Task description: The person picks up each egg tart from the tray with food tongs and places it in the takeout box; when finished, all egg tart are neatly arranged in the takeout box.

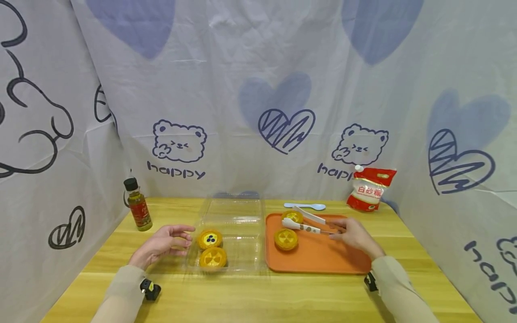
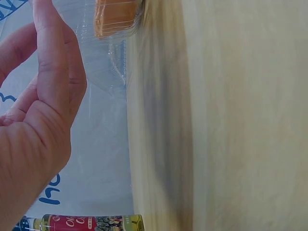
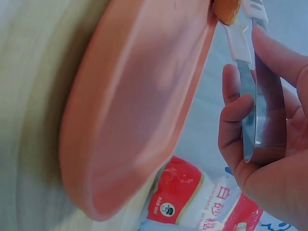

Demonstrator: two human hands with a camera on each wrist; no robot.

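Observation:
My right hand (image 1: 353, 233) grips metal tongs (image 3: 262, 125) with white tips, its fingers and thumb curled round their arms. The tong tips (image 1: 294, 224) are spread apart over the orange tray (image 1: 331, 262), by an egg tart (image 1: 291, 217) at its back left. A second egg tart (image 1: 286, 239) sits in front of that one on the tray. My left hand (image 1: 163, 244) is held with loosely bent fingers beside the left edge of a clear plastic box (image 1: 246, 258), holding nothing. Inside the box are a tart with blueberries (image 1: 210, 239) and a tart with a cross pattern (image 1: 213, 257).
The box's clear lid (image 1: 232, 211) stands folded back behind it. An oil bottle (image 1: 139, 208) is at the back left. Behind the tray lie a pale blue spoon (image 1: 304, 206) and, farther right, a red and white sugar bag (image 1: 369, 190). Printed cloth hangs around the wooden table (image 1: 282, 300).

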